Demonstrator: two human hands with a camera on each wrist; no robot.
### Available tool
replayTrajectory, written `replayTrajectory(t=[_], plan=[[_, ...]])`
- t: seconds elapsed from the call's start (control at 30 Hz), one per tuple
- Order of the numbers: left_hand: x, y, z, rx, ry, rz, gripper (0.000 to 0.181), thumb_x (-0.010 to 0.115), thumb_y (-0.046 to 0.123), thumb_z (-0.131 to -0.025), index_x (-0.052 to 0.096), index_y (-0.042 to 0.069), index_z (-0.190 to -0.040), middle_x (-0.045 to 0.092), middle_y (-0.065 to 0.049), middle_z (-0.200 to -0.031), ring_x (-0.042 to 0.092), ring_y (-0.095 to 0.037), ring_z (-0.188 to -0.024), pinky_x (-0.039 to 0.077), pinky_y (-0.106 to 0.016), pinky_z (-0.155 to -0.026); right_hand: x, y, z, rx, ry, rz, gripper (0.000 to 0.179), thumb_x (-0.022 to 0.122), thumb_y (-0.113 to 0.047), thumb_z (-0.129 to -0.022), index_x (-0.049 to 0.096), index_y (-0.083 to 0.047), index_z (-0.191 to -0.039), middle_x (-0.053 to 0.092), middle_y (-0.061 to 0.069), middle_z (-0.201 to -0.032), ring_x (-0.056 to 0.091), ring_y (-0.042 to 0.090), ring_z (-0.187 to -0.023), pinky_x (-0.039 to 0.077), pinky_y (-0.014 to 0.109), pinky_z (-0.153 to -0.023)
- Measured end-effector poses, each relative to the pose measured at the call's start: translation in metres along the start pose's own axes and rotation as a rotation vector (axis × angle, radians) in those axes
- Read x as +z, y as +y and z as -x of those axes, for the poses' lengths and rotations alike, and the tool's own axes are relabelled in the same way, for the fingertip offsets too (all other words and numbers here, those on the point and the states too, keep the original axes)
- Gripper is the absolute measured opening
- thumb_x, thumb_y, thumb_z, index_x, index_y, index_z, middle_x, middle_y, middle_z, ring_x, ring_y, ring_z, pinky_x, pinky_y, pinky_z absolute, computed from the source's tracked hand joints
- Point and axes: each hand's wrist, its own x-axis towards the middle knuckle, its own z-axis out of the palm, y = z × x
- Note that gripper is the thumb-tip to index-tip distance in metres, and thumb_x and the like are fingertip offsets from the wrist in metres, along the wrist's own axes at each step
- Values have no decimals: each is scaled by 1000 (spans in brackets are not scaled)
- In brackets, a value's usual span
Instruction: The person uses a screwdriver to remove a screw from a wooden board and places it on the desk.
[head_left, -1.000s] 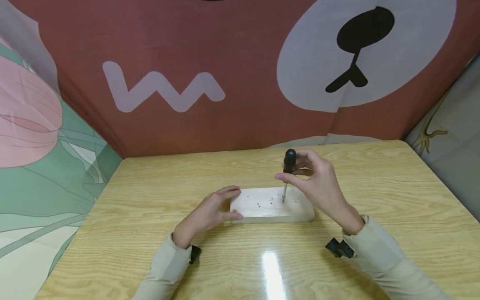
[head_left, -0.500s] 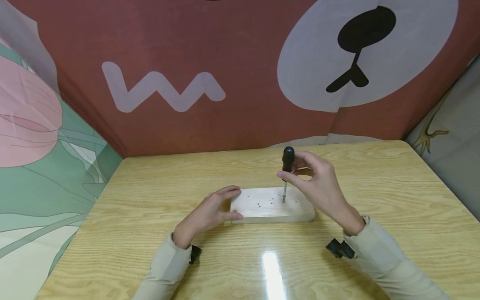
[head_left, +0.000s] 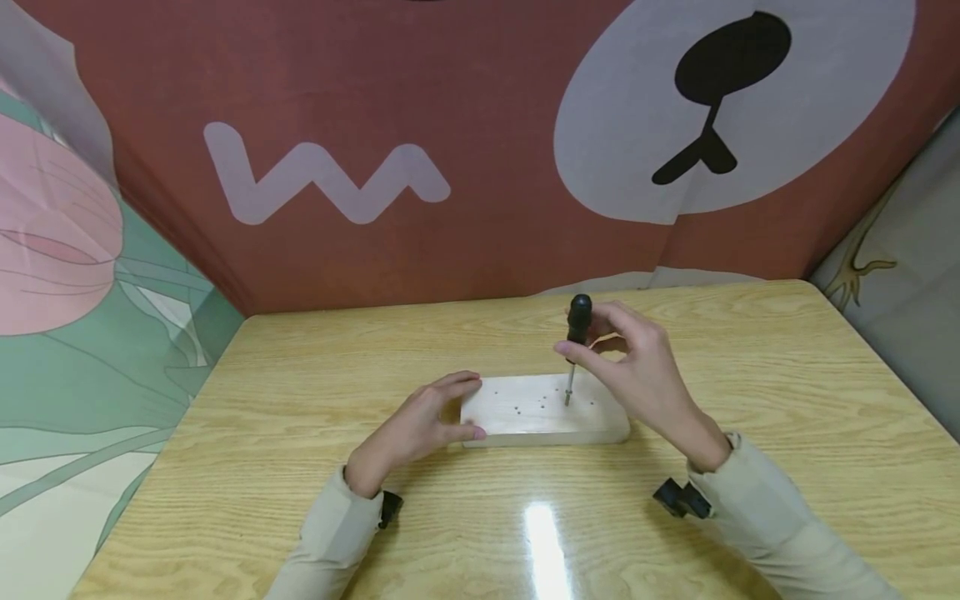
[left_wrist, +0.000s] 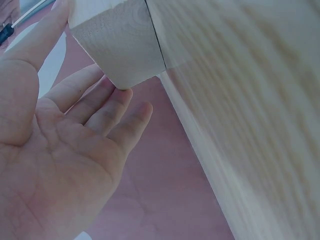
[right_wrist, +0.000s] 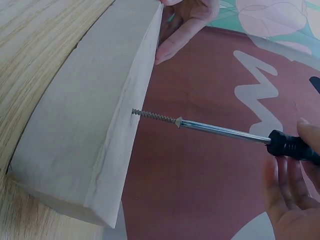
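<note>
A pale wooden board (head_left: 517, 421) lies flat on the table, with several small holes in its top face. At its left end my left hand (head_left: 416, 423) pinches it, thumb on the near side and fingers on the far side. My right hand (head_left: 637, 367) holds a screwdriver (head_left: 578, 321) nearly upright by its black handle, between thumb and fingers. In the right wrist view the silver shaft (right_wrist: 225, 130) meets the head of a screw (right_wrist: 156, 116). That screw's tip is in the board's top face, and most of its thread stands exposed.
The wood-grain table (head_left: 315, 358) extends around the board on all sides. Behind it hangs a red-brown printed backdrop (head_left: 480, 250), with green patterned cloth (head_left: 172, 333) at left. Small black cameras (head_left: 681, 497) sit on both wrists.
The screwdriver handle has shifted very slightly as the right fingers move on it. Its tip stays at the same spot over the board. The left hand and the board hold still.
</note>
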Motion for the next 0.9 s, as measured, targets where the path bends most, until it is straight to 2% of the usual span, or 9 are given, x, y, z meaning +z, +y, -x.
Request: replayTrajectory(t=[0.23, 0.37, 0.67, 0.9], plan=[[0, 0, 0, 8, 7, -3, 71, 79, 29, -85, 50, 5, -145, 43, -10, -155, 36, -30, -146, 36, -48, -118, -2, 1, 1, 26, -21, -17, 35, 76, 0, -85, 64, -3, -117, 73, 7, -96, 63, -2, -84, 56, 14, -71], [0, 0, 0, 18, 11, -7, 70, 79, 29, -85, 51, 4, -144, 44, -11, -155, 37, -30, -146, 37, -48, -117, -1, 0, 1, 30, -25, -44, 34, 76, 0, -84, 63, -3, -116, 74, 6, -98, 64, -1, -85, 57, 15, -73], [0, -1, -1, 8, 2, -6, 70, 78, 28, -85, 50, 5, -145, 43, -10, -155, 36, -29, -147, 36, -47, -118, -1, 1, -1, -7, 6, -5, 33, 81, -3, -80, 69, -5, -111, 72, 3, -87, 63, 1, -79, 55, 12, -71], [-1, 0, 0, 11, 0, -3, 70, 78, 29, -85, 50, 5, -145, 43, -11, -155, 36, -29, -147, 35, -47, -119, -3, 1, 0, -18, -9, -41, 39, 78, 1, -83, 64, -4, -119, 74, 7, -96, 65, 0, -82, 55, 13, -74]])
